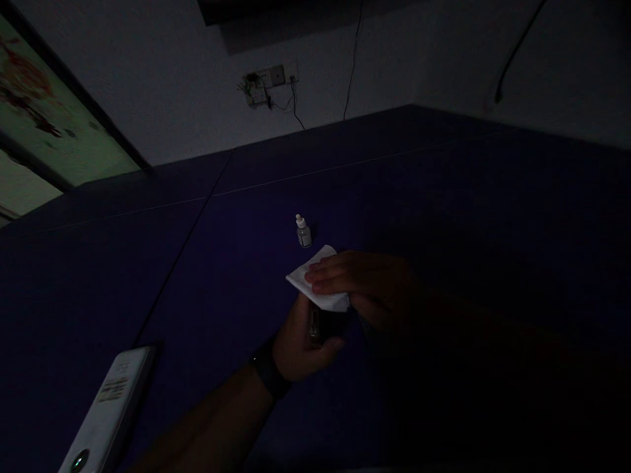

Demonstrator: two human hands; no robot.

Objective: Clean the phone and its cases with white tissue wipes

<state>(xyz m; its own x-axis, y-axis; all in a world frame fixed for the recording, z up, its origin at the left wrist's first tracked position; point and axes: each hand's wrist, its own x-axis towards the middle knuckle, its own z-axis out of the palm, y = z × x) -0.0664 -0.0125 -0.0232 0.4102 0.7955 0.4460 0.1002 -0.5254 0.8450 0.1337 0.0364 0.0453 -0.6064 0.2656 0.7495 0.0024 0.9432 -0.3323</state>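
Observation:
My left hand, with a dark band on its wrist, is closed around a dark flat object that looks like a phone. Only part of its shiny edge shows; shadow and the cloth hide the rest. A folded white cloth lies over its far end, and the fingers of my right hand press the cloth down from above. Just beyond the cloth stands a small clear bottle with a white cap and a pale label, upright and touched by neither hand.
A long white box-like thing with dark print lies at lower left on the dark blue surface. Wall sockets with plugs and hanging cables are at the back. A patterned glass panel stands at upper left. The room is dim.

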